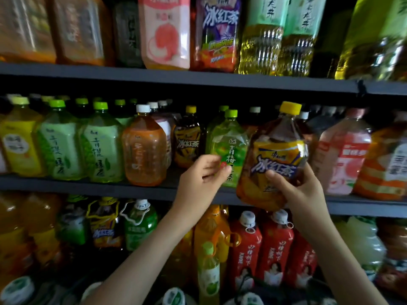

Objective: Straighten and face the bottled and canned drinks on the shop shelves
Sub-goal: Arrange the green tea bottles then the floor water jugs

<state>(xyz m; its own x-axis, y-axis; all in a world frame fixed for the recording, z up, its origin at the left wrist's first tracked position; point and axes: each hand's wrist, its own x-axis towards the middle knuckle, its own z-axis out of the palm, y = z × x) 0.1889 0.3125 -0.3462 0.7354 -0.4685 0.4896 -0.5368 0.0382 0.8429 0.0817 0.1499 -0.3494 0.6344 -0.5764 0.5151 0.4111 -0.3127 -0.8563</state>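
Observation:
My right hand (301, 188) grips an iced-tea bottle (273, 150) with a yellow cap and a yellow and blue label. The bottle tilts to the right, with its base out past the front edge of the middle shelf (132, 188). My left hand (202, 177) is loosely curled just left of it, fingertips touching the label of a green plum-tea bottle (231, 148) that stands upright on the shelf. A second iced-tea bottle (188, 139) stands further back, to the left of the green one.
An orange tea bottle (144, 148) and green-capped bottles (101, 142) fill the middle shelf on the left; a pink peach drink (345, 155) stands on the right. Large bottles crowd the top shelf (198, 79). Red juice bottles (246, 249) stand below.

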